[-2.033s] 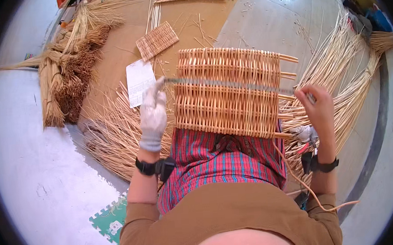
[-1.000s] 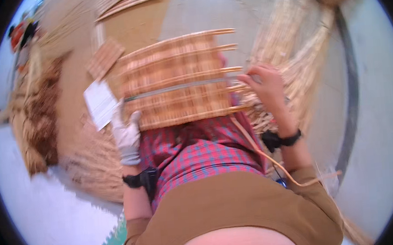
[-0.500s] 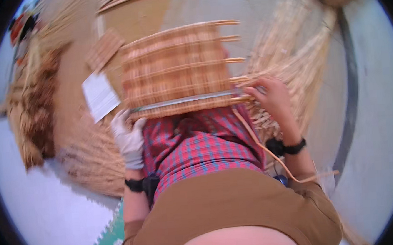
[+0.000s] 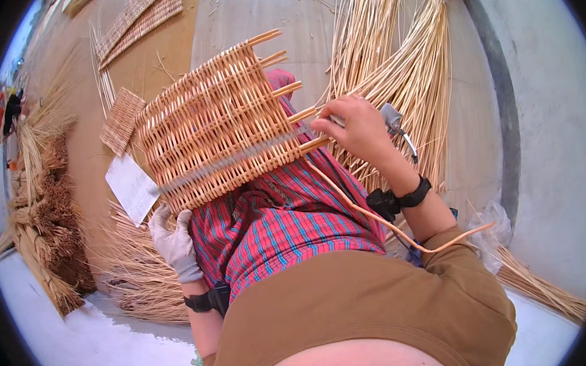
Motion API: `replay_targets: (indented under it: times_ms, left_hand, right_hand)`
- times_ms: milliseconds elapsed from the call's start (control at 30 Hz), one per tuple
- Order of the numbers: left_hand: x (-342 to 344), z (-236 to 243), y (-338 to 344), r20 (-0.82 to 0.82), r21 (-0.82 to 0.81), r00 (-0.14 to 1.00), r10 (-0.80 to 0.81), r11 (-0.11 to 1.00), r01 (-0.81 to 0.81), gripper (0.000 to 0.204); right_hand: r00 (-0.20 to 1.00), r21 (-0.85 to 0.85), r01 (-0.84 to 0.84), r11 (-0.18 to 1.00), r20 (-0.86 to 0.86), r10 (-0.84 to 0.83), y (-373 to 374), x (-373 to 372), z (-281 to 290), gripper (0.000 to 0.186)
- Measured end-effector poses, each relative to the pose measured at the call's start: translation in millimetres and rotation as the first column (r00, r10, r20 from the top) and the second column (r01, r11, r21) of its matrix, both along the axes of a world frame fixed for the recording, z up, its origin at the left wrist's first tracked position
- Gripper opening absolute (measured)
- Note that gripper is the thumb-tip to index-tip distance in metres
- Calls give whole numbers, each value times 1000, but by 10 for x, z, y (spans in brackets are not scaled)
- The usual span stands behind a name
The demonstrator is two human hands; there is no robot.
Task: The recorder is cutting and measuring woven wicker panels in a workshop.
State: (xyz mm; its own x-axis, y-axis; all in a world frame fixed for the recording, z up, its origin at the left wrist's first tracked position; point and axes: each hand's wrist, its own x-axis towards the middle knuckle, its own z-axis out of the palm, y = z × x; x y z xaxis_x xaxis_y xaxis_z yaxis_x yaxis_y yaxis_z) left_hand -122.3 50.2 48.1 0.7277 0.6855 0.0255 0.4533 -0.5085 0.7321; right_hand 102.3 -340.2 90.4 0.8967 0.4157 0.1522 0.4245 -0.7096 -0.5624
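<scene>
A woven wicker panel (image 4: pixel 213 114) rests tilted across my lap, its paired stake ends jutting out on the right. A flat grey strip (image 4: pixel 237 161), like a measuring tape or ruler and smeared by motion, runs across its lower rows. My right hand (image 4: pixel 354 128) is bare, with thumb and forefinger closed at the strip's right end, beside the lower stakes. Its other fingers are curled. My left hand (image 4: pixel 173 242), in a pale glove, is at the panel's lower left corner, thumb and fingers apart. A loose willow rod (image 4: pixel 370 213) trails from the panel's lower right over my right forearm.
Bundles of peeled rods (image 4: pixel 407 59) lie on the floor at the right, and more rods (image 4: pixel 146 275) at the left. Beside the panel are a white paper sheet (image 4: pixel 132 187) and a small woven piece (image 4: pixel 122 120). A grey object (image 4: pixel 392 117) is behind my right hand.
The panel has turned, its right side swinging up, and appears further left in view. Both hands have shifted left with it. The strip, clearer before, is now blurred.
</scene>
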Motion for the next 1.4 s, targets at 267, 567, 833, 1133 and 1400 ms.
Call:
replay_targets:
  times_ms: [267, 567, 833, 1133, 1400]
  left_hand:
    - [94, 700, -418, -200, 395, 900, -389, 808, 437, 40]
    - [850, 1023, -1036, -360, 410, 635, -683, 496, 766, 89]
    - [1030, 775, -1127, -469, 390, 599, -649, 457, 800, 100]
    - [1571, 1242, -1945, -214, -138, 305, -928, 338, 931, 83]
    - [1776, 310, -2315, -55, 106, -126, -991, -131, 986, 43]
  right_hand:
    - [743, 124, 577, 807, -490, -456, -1055, 314, -1204, 51]
    - [609, -470, 645, 602, -160, -777, -1567, -339, -2463, 71]
    - [377, -795, 532, 292, -86, -922, -1709, -207, -2589, 122]
    - [528, -293, 546, 785, -608, -593, -2171, -312, -1920, 54]
    - [990, -63, -42, 997, -139, 33, -1405, -149, -136, 48]
